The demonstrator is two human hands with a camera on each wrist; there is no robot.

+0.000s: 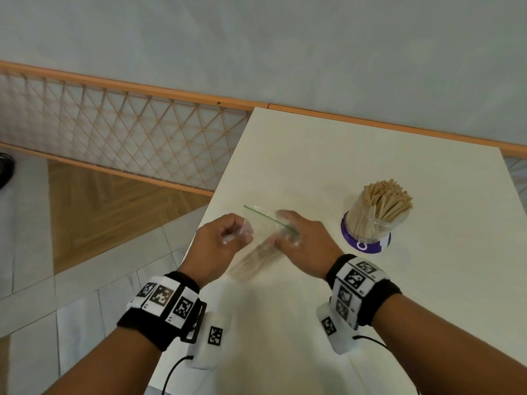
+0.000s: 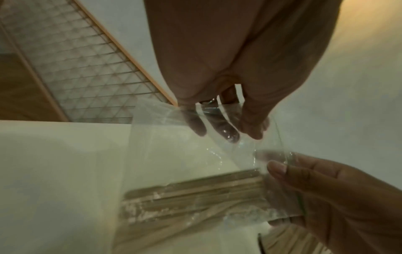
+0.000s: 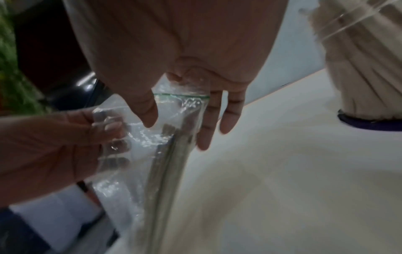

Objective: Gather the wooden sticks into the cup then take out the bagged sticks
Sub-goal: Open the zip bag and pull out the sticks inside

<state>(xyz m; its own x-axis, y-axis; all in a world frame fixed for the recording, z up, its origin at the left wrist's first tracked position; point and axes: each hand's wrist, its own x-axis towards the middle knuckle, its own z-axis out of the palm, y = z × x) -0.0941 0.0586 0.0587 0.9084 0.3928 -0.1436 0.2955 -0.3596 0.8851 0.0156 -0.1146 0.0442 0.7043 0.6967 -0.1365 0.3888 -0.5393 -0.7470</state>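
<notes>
Now the left hand pinches the clear zip bag; the right hand, fingers half-spread, holds its mouth. Bagged sticks may spill, or the elbow may tip the cup.

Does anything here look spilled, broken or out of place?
Nothing stands out. The cup stands upright, full of sticks; both hands work the clear bag, its sticks inside. No loose sticks on the table.

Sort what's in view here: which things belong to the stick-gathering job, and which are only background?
Part of the job:
- clear cup packed with wooden sticks
- clear bag with a green strip, bagged sticks inside
- left hand gripping the bag's side
- right hand at the bag's mouth

Just there:
- table
- lattice screen
- wooden floor
</notes>
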